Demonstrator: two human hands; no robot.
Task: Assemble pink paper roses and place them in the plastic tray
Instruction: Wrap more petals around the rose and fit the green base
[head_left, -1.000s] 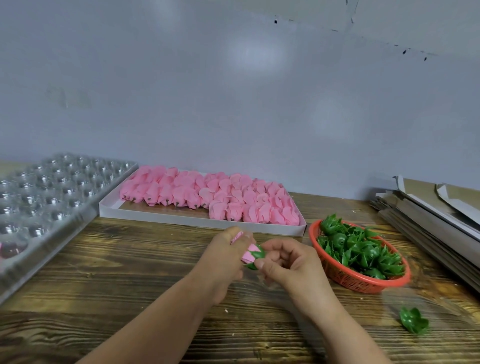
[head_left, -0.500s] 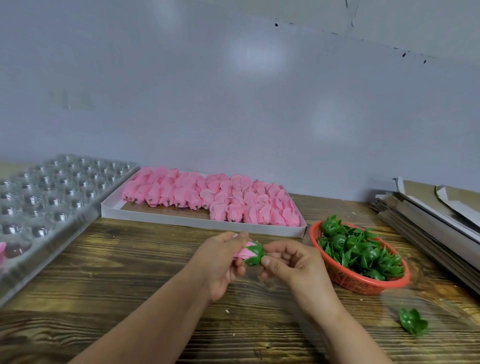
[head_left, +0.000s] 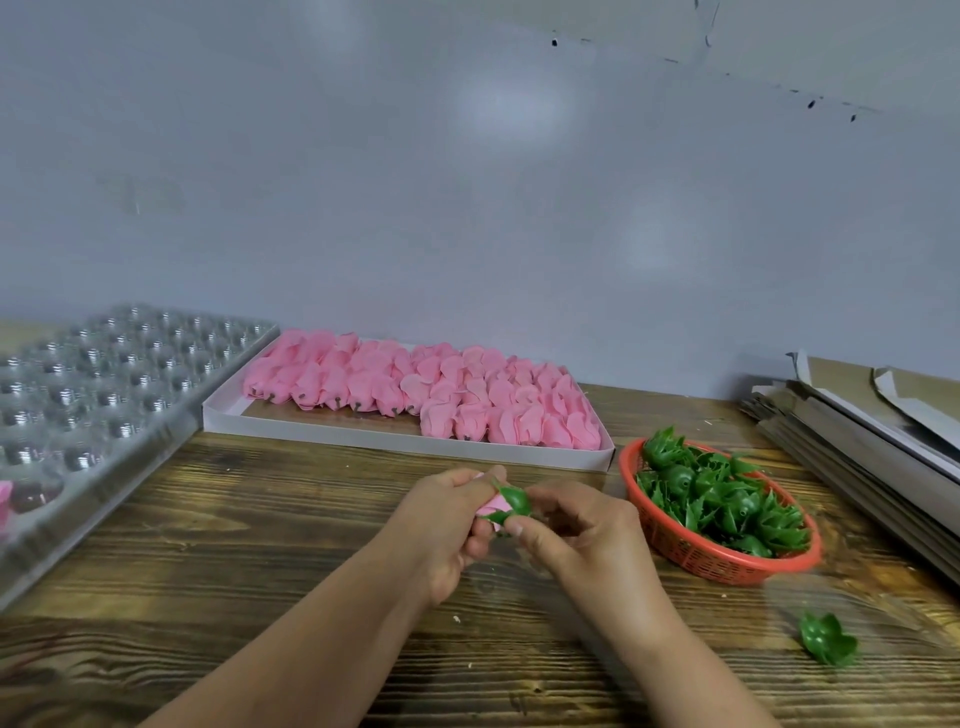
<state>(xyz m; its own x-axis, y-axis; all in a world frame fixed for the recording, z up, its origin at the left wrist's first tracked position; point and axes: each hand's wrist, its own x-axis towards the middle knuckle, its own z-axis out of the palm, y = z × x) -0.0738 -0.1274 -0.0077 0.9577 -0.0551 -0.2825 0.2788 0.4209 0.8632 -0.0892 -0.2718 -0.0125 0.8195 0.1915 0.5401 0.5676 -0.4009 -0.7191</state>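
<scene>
Pink rose (head_left: 492, 503), green calyx (head_left: 515, 501) fitted: pinched by left hand (head_left: 451, 512) and right hand (head_left: 582, 525); plastic tray (head_left: 119, 395) far left, left hand nearer.

Two bare forearms come up from the bottom edge, each ending in one of the hands. No sleeve shows on either arm up to where the picture cuts them off. The left hand (head_left: 447, 525) and the right hand (head_left: 587, 540) wear no gloves. No ring, watch, bracelet or band shows on the fingers or wrists. The visible fingernails are short and unpainted, as on the right thumb.
</scene>
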